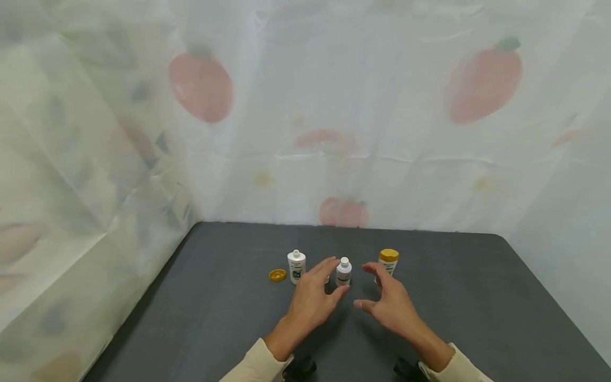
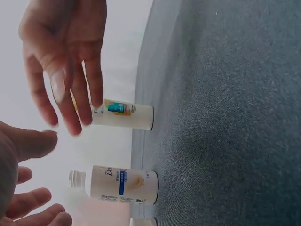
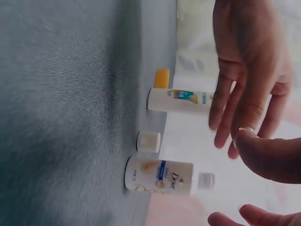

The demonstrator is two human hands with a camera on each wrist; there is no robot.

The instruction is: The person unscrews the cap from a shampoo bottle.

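A white Dove bottle (image 1: 343, 273) with its narrow neck uncapped stands upright between my two hands. My left hand (image 1: 311, 301) is just left of it, fingers spread and slightly bent, with nothing in its grasp. On the other side my right hand (image 1: 395, 307) hovers above the table, thumb and fingers apart, also holding nothing. A small white cap (image 3: 148, 141) sits beside the Dove bottle in the right wrist view. Behind my right fingers stands a white bottle with a yellow cap (image 1: 389, 255), partly hidden by them.
Left of my left hand, another white bottle (image 1: 296, 264) stands uncapped, and a loose yellow cap (image 1: 277, 275) lies beside it. The dark grey table (image 1: 229, 313) ends at a white, fruit-printed curtain (image 1: 382, 185) at the back and sides.
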